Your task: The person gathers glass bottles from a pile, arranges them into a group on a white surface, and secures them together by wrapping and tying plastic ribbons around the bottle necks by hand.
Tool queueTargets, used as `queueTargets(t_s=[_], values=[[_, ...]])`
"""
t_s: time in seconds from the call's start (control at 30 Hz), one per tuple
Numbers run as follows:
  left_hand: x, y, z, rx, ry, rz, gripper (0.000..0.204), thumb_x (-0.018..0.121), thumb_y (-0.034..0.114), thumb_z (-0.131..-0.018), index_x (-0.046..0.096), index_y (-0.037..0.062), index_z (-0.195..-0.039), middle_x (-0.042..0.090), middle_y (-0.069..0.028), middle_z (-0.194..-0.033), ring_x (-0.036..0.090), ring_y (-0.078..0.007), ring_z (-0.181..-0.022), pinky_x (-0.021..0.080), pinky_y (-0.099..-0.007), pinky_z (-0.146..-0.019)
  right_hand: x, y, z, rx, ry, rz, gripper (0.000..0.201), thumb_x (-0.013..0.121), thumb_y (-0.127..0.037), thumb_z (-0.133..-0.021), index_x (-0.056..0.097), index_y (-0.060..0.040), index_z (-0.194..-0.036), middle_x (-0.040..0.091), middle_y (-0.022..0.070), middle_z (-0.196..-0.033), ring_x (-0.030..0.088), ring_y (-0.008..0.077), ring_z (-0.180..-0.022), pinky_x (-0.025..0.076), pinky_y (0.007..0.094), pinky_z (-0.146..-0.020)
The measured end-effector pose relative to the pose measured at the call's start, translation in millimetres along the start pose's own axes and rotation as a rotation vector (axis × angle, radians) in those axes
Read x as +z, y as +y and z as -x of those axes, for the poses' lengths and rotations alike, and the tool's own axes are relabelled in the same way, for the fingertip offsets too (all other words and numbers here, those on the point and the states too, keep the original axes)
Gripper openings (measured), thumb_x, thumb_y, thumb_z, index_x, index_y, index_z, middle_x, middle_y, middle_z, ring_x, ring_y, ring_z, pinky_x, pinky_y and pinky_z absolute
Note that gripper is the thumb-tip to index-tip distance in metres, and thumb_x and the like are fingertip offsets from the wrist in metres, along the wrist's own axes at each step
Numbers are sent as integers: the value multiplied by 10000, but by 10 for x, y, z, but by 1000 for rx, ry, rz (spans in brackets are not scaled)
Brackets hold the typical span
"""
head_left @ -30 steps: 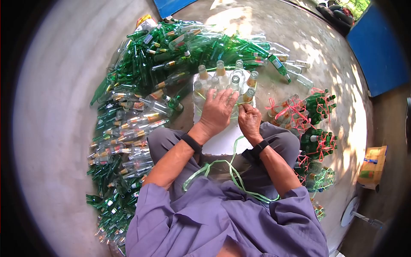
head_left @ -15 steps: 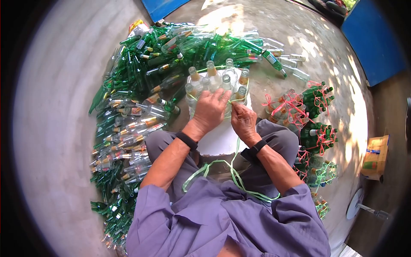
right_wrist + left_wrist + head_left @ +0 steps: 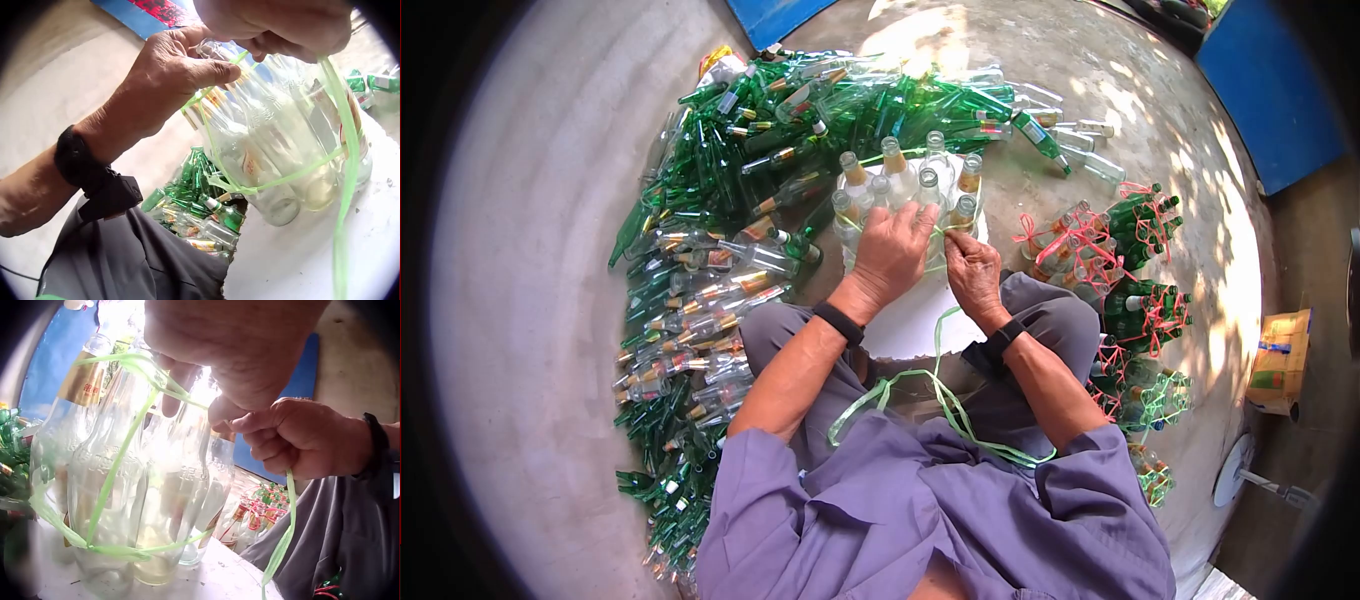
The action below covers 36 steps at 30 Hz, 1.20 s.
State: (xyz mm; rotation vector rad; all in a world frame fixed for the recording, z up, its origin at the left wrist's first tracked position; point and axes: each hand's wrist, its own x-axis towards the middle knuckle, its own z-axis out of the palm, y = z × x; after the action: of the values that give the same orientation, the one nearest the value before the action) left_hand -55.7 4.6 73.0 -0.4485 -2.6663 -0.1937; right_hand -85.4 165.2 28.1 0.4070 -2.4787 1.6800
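Note:
Clear glass bottles [image 3: 929,186] [image 3: 106,487] [image 3: 269,144] stand upright in a cluster on a white board [image 3: 910,325], green twine [image 3: 115,469] [image 3: 256,189] looped round their necks and lower bodies. At the near necks, my left hand [image 3: 890,255] [image 3: 231,344] [image 3: 150,81] pinches the twine, its fingers bent among the bottle tops. Close beside it, my right hand [image 3: 973,275] [image 3: 306,437] [image 3: 281,25] is curled round the twine, a loose length hanging below. Some fingertips are hidden behind the hands and bottles.
Loose green and clear bottles [image 3: 730,150] [image 3: 200,187] lie heaped to the left and beyond the board. Bundles tied with red [image 3: 1090,250] and green twine [image 3: 1160,400] stand at the right. More twine [image 3: 945,400] trails across the lap. A cardboard box [image 3: 1280,362] is farther right.
The view has shifted, placing the hands and bottles farther left than in the earliest frame. The right hand stays by the near necks, and the hanging twine below it has shifted its curve.

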Motion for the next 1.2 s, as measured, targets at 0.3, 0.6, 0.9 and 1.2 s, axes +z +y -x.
queueTargets(t_s=[0.3,0.6,0.9,1.2], values=[[39,0,-1,-7,49,-45,539,724,133,-803,569,26,-1308,609,-153,-1188,647,-267,-977,409,-395,-887,0,23,-44,-109,6,148,144,632,-161,-927,734,-76,-982,702,180,-857,687,382,-791,536,440,-691],[68,57,-78,-18,16,-138,462,743,211,-786,562,51,-1179,593,-110,-997,629,-254,-824,400,-413,-767,169,14,-62,89,51,158,211,621,-221,-954,691,-43,-866,655,206,-728,649,420,-705,493,480,-639],[-2,-5,-228,-111,5,108,346,727,199,-764,646,72,-1075,662,-110,-909,653,-286,-836,445,-423,-768,396,294,-103,392,36,-30,264,675,-299,-913,760,-58,-849,685,201,-743,668,372,-678,502,434,-657],[-7,-239,-506,-83,-379,381,422,704,153,-791,630,66,-1198,731,-130,-1074,670,-341,-1014,523,-442,-913,427,319,-181,589,-1,-365,216,716,-270,-845,795,-69,-845,747,74,-747,680,199,-702,514,353,-694]])
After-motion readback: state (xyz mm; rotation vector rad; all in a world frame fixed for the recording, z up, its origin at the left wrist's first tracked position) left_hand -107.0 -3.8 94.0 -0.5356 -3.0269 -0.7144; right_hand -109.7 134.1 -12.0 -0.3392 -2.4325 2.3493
